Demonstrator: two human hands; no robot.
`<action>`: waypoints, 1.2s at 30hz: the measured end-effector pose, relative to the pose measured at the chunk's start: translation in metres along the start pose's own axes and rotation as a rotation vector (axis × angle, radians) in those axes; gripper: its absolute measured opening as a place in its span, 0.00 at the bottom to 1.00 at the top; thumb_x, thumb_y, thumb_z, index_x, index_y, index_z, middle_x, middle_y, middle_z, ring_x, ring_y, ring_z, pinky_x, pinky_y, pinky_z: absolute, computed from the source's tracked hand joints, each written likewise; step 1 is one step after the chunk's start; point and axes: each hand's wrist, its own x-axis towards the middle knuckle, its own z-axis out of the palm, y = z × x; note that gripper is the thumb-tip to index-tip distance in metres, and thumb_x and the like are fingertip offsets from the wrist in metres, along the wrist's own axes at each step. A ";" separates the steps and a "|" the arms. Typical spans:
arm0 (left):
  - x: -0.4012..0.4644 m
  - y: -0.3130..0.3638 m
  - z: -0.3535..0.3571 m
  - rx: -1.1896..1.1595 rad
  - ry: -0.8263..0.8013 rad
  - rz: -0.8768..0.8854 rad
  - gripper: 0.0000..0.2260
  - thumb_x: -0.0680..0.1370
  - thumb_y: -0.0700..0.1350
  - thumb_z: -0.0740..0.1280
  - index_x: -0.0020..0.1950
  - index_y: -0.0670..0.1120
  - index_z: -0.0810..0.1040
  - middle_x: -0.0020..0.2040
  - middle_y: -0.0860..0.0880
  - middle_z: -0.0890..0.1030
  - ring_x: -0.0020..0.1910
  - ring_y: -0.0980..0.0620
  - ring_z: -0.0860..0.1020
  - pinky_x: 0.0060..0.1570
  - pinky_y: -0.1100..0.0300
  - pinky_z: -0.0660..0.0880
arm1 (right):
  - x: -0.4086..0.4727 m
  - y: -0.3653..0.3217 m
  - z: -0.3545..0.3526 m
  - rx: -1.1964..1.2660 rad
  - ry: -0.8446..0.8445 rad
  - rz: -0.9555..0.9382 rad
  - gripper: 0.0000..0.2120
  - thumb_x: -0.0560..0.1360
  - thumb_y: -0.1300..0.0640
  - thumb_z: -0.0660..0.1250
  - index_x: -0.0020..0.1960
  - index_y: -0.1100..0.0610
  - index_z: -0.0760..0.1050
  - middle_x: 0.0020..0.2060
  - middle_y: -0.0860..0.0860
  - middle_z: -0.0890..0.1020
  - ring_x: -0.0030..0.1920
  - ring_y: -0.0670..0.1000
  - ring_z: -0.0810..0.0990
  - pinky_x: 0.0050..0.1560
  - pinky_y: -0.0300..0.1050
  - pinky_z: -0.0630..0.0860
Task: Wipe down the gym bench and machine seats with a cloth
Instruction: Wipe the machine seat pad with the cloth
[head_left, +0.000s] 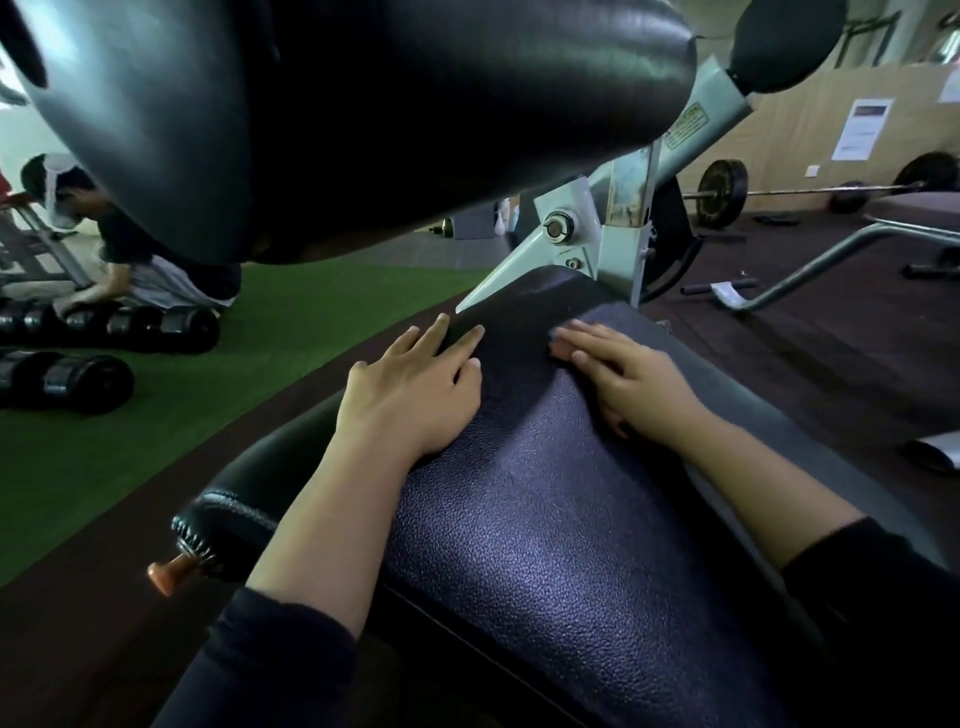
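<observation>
A padded machine seat in dark textured vinyl fills the lower middle. My left hand lies flat on its left part with the fingers spread, and nothing shows under it. My right hand presses flat on the right part, fingers stretched forward. A small pinkish bit of cloth peeks out between its thumb and forefinger; the rest of the cloth is hidden under the palm. A large black pad of the same machine hangs close overhead.
The pale metal machine frame rises just beyond the seat. An orange adjustment knob sticks out at the lower left. Another person crouches over dumbbells on green turf at the left. A barbell and curved bar lie at the right.
</observation>
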 end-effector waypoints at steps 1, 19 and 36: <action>0.000 0.000 0.000 0.000 0.002 0.003 0.21 0.82 0.58 0.45 0.76 0.67 0.50 0.79 0.59 0.48 0.78 0.56 0.49 0.70 0.45 0.60 | -0.008 0.007 -0.006 -0.013 0.021 0.043 0.16 0.79 0.53 0.62 0.65 0.41 0.72 0.67 0.41 0.71 0.72 0.43 0.62 0.71 0.35 0.54; 0.005 0.002 -0.002 0.045 -0.038 0.001 0.22 0.81 0.63 0.45 0.76 0.68 0.50 0.79 0.59 0.48 0.78 0.55 0.49 0.69 0.46 0.60 | -0.025 0.027 -0.017 -0.015 0.029 0.195 0.19 0.80 0.54 0.59 0.70 0.46 0.66 0.73 0.46 0.64 0.74 0.45 0.56 0.72 0.36 0.49; 0.066 0.036 0.010 0.110 -0.104 0.118 0.27 0.82 0.59 0.47 0.80 0.52 0.49 0.80 0.54 0.47 0.78 0.55 0.45 0.75 0.44 0.43 | -0.017 0.007 0.000 -0.131 -0.125 -0.021 0.22 0.75 0.42 0.47 0.69 0.34 0.58 0.74 0.37 0.56 0.76 0.44 0.49 0.76 0.42 0.45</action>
